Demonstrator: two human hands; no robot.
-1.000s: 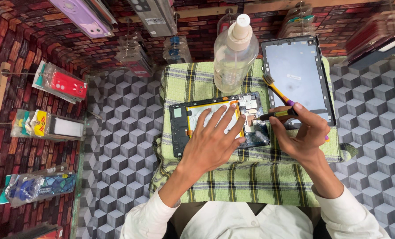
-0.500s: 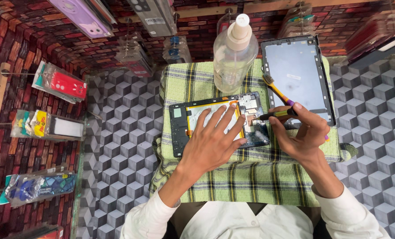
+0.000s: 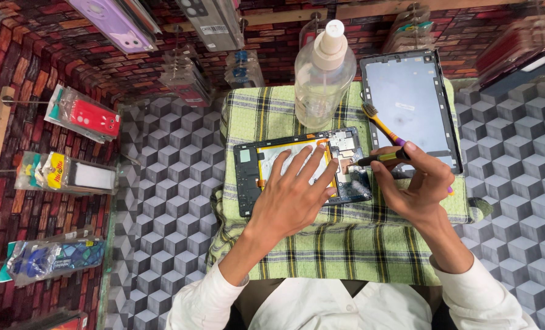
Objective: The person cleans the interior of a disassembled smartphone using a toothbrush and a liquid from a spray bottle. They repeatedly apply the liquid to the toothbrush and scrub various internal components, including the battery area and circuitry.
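On the green checked cloth (image 3: 346,244) lies an opened tablet (image 3: 303,170); the left hand (image 3: 294,195) presses flat on it, fingers spread, while the right hand (image 3: 416,183) pinches a screwdriver (image 3: 379,159) at its board. Behind stand a bottle (image 3: 322,76), toothbrush (image 3: 379,122) and screen panel (image 3: 410,104).

One opened tablet (image 3: 303,171), one back cover (image 3: 410,107), one bottle (image 3: 323,76) (clear) — one toothbrush (image 3: 379,125), one screwdriver (image 3: 379,159).

left hand (image 3: 294,192) covers much of the opened tablet (image 3: 303,171) from us, screwdriver (image 3: 382,159) tip too small for us, hanging packets (image 3: 116,21) cut off at top edge
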